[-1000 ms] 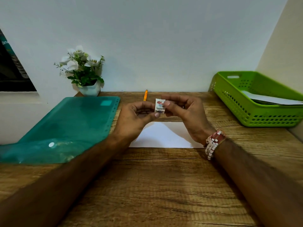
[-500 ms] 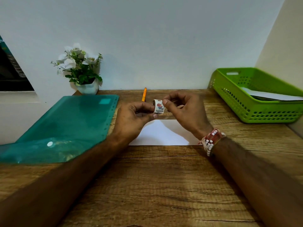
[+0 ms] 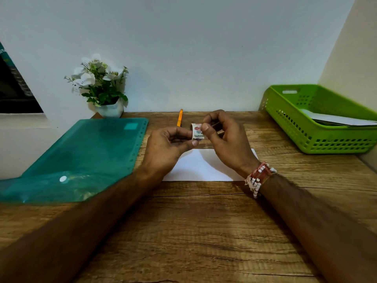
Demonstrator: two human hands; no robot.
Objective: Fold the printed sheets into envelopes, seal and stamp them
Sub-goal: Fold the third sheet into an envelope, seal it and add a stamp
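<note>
A small printed stamp point(image 3: 197, 130) with a red picture curls between both my hands, held above the desk. My left hand point(image 3: 168, 149) pinches its left and lower edge with thumb and forefinger. My right hand point(image 3: 226, 139) pinches its right edge with the thumb on the front. Under my hands a white envelope point(image 3: 195, 167) lies flat on the wooden desk point(image 3: 193, 231); my hands hide much of it.
A green translucent folder point(image 3: 81, 158) lies at the left. At the back stand a white pot of flowers point(image 3: 102, 88) and an orange pen point(image 3: 180, 117). A green plastic basket point(image 3: 318, 123) holding white envelopes sits at the right by the wall.
The stamp has gone from flat to bent into a curl between my fingers. My hands stayed above the envelope, and the camera view shifted slightly.
</note>
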